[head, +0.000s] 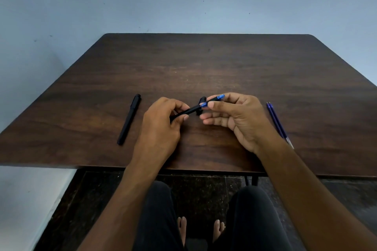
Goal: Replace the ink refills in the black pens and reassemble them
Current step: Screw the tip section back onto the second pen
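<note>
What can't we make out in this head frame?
- Black pen barrel, head view: its rear end is hidden inside the left hand.
- Small black part on the table: mostly behind the right hand's fingers and the barrel; identity unclear.
- Spare blue refills: near ends covered by the right forearm.
- Capped pen: any markings are too small.

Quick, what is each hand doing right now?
Left hand: closed around the black pen barrel.
Right hand: thumb and forefinger pinch the blue-tipped front end of that pen; other fingers loose.
</note>
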Motion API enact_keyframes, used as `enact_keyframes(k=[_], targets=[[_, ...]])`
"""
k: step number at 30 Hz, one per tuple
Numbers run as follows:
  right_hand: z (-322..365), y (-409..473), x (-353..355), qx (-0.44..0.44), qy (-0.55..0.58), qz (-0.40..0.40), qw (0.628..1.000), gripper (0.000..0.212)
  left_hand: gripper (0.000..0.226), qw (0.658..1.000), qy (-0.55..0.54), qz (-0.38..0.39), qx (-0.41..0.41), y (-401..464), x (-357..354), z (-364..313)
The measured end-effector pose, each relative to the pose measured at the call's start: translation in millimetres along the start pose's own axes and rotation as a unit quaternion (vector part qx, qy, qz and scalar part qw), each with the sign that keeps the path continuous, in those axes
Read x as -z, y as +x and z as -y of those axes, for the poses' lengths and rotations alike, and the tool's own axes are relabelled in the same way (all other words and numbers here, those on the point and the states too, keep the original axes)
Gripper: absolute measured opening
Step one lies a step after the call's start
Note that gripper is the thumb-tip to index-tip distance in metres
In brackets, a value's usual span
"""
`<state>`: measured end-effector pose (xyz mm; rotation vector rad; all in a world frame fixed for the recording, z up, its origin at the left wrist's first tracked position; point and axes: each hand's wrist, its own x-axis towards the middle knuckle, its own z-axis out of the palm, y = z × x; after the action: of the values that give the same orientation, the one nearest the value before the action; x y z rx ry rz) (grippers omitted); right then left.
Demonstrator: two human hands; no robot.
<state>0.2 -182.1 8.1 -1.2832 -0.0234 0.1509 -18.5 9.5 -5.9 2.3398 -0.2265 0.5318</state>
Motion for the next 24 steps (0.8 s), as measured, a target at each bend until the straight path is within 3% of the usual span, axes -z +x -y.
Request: enact_keyframes(k=[24], targets=[[-3.3, -0.1, -6.7, 0.030, -0.077, -0.014, 0.997, 0.020, 0.020, 1.000, -0.009, -0.004, -0.023, -0.8, -1.8, -0.6]])
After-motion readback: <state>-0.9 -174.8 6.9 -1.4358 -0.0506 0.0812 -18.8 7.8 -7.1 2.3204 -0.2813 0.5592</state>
